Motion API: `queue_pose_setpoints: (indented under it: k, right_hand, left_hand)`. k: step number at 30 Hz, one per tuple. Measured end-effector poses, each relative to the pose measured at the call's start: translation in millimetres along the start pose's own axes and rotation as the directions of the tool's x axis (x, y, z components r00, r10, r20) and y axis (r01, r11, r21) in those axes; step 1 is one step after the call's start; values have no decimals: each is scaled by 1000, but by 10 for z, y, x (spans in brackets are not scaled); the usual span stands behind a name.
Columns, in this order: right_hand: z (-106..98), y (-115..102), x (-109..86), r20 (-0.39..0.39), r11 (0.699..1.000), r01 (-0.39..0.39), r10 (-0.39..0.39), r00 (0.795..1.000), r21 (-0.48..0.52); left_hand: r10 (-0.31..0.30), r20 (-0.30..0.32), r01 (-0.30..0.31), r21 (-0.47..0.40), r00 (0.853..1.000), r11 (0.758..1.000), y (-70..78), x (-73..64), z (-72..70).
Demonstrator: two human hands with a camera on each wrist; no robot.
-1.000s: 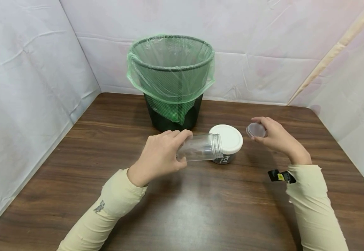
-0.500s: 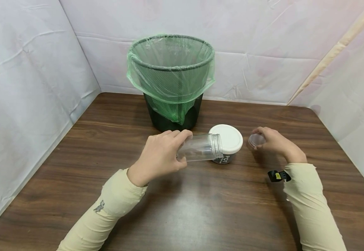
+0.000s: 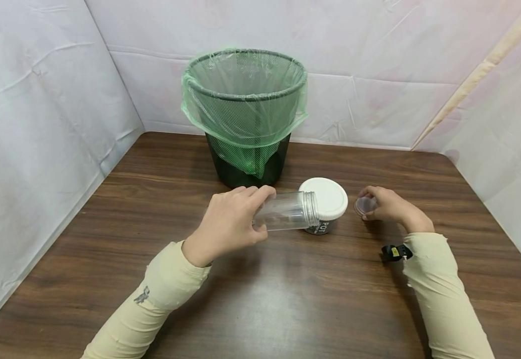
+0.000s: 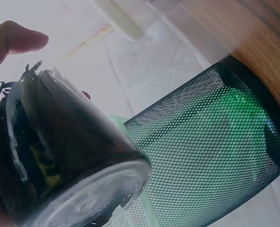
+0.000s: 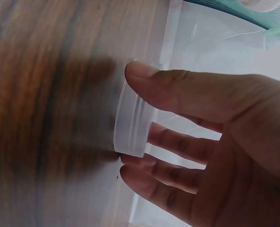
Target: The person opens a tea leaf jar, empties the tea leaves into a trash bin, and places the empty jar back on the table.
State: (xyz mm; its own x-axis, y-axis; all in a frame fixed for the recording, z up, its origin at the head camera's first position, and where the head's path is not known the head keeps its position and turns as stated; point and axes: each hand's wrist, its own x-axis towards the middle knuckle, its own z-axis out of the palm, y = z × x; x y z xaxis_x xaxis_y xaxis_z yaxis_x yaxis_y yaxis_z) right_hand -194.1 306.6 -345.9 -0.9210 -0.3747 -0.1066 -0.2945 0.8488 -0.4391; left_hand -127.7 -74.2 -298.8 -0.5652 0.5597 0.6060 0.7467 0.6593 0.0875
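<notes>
White-lidded tub [image 3: 327, 200]: "POT" in pale capitals on its dark side, partly covered by the clear jar [image 3: 285, 211] in the head view.
Small print [image 3: 321, 232] under "POT": too small to read.
Black strap [image 3: 388, 254] by the right sleeve [image 3: 440, 289]: yellow patch [image 3: 394, 252], any marking illegible.

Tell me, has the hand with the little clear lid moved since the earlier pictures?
Yes: the right hand, pinching the clear lid, is now lower in the head view, judged against the white-lidded pot, which stayed put.
</notes>
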Motion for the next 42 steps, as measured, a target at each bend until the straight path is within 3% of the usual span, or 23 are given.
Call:
queue_pose_setpoints:
  k: [18, 27, 34, 42]
  right_hand:
    - [20, 68, 20, -26, 998, 55, -56, 998, -36]
    - [-41, 32, -40, -5, 999, -12, 12, 1000, 44]
    - [-172, -98, -67, -93, 996, -44, 51, 994, 75]
    - [-328, -439, -52, -239, 953, 5, 72, 968, 304]
  left_hand:
    - [-13, 4, 13, 7, 1000, 1000, -11, 6, 0]
    - [-23, -7, 23, 7, 1000, 1000, 3, 5, -20]
    - [-66, 13, 66, -2, 998, 998, -42, -6, -54]
    - [-128, 8, 128, 13, 992, 992, -216, 36, -193]
